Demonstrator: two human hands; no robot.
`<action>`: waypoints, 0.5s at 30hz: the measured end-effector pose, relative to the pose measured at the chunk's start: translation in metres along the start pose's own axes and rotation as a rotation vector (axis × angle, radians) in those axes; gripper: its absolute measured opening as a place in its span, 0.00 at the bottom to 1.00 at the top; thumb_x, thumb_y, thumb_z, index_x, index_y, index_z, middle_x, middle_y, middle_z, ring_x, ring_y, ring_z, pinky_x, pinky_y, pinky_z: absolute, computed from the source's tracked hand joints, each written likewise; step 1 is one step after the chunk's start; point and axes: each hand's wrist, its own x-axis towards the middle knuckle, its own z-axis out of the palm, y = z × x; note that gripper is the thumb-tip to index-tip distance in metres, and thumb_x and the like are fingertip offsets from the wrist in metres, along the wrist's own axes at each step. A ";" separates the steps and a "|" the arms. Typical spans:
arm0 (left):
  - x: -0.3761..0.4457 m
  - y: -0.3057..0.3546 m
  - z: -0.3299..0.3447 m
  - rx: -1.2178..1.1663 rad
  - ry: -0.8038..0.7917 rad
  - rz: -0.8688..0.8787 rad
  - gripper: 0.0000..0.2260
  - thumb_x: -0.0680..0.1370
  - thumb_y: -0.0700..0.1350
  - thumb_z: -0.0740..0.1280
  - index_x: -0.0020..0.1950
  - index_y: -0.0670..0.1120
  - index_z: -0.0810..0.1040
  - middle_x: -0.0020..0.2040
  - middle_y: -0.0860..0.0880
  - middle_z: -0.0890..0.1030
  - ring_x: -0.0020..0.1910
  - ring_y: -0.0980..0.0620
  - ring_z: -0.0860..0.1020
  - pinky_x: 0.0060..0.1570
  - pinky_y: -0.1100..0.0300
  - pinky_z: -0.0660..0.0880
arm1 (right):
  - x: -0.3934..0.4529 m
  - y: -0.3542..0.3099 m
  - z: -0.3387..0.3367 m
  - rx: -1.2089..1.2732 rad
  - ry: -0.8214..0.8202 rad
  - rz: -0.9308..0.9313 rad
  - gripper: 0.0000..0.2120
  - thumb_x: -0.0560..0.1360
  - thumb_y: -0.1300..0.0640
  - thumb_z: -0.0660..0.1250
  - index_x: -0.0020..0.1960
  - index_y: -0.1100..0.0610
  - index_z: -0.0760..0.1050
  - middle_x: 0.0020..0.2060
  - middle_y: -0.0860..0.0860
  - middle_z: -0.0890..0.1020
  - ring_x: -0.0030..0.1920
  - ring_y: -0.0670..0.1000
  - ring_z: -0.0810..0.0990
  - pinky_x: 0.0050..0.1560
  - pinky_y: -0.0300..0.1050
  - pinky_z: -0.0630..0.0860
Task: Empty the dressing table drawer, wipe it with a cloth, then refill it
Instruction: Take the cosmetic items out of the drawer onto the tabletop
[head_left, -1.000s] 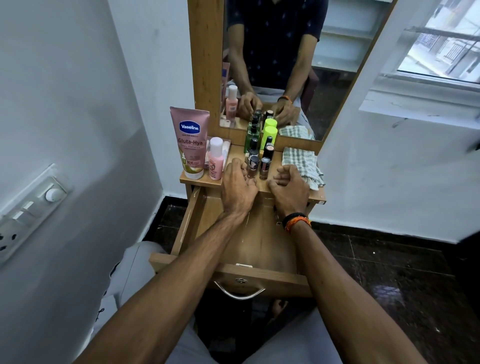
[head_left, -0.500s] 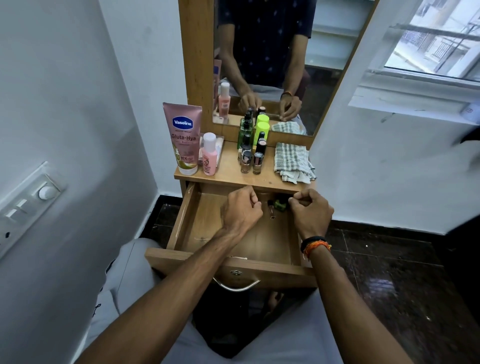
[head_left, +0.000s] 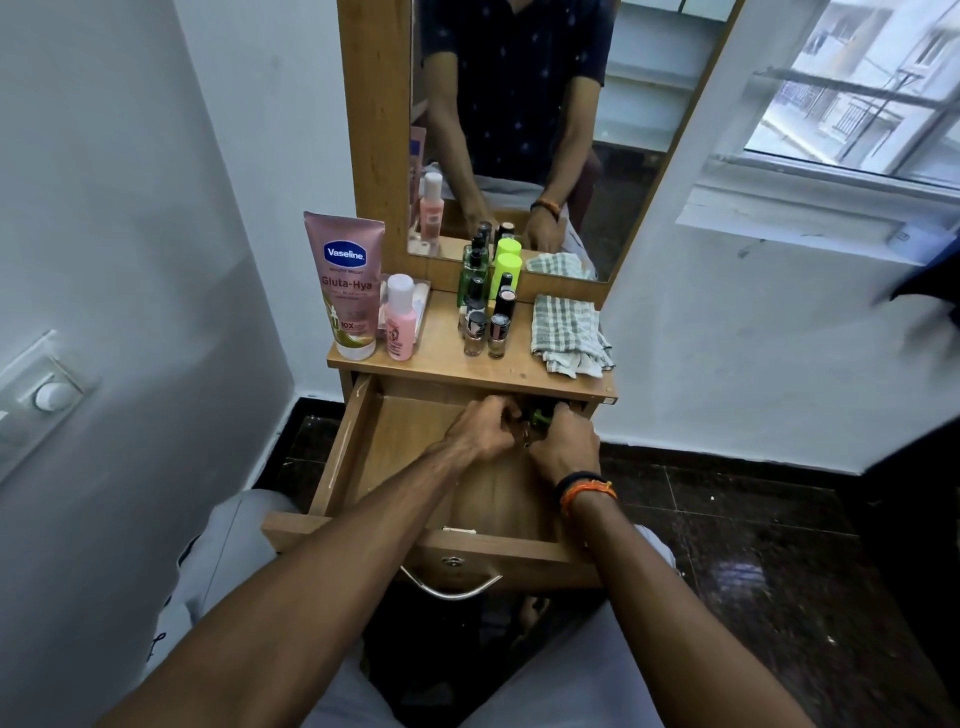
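Hands (head_left: 524, 434) on small bottles (head_left: 537, 415) in drawer (head_left: 343, 457)

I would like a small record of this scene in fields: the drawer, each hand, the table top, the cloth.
drawer: open, mostly bare wood
left hand: fingers curled on small items at the drawer's back
right hand: fingers curled beside a small green item
table top: Vaseline tube, pink bottle, nail polish bottles
cloth: checked, lying at the right, untouched

Soft window (head_left: 852, 98) daylight, wide-angle bending, blurred edges
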 end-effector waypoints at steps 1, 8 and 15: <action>0.002 0.000 0.000 0.001 -0.002 -0.010 0.18 0.73 0.37 0.68 0.62 0.46 0.80 0.55 0.46 0.84 0.55 0.46 0.81 0.56 0.52 0.79 | 0.002 -0.002 0.001 -0.013 0.005 0.000 0.19 0.73 0.58 0.71 0.61 0.62 0.73 0.56 0.61 0.80 0.58 0.62 0.79 0.59 0.54 0.76; 0.014 -0.007 0.003 -0.073 -0.007 -0.085 0.19 0.73 0.38 0.67 0.64 0.47 0.78 0.54 0.46 0.83 0.53 0.46 0.81 0.50 0.54 0.79 | 0.007 -0.006 0.007 0.064 0.059 0.086 0.17 0.74 0.55 0.71 0.58 0.63 0.74 0.54 0.62 0.81 0.56 0.63 0.80 0.57 0.55 0.79; 0.021 -0.007 0.017 -0.243 0.047 -0.098 0.18 0.74 0.32 0.68 0.62 0.45 0.80 0.49 0.48 0.82 0.48 0.50 0.79 0.51 0.56 0.78 | -0.004 0.012 0.007 0.441 0.088 0.255 0.11 0.70 0.59 0.73 0.52 0.53 0.80 0.42 0.51 0.86 0.47 0.52 0.85 0.56 0.53 0.82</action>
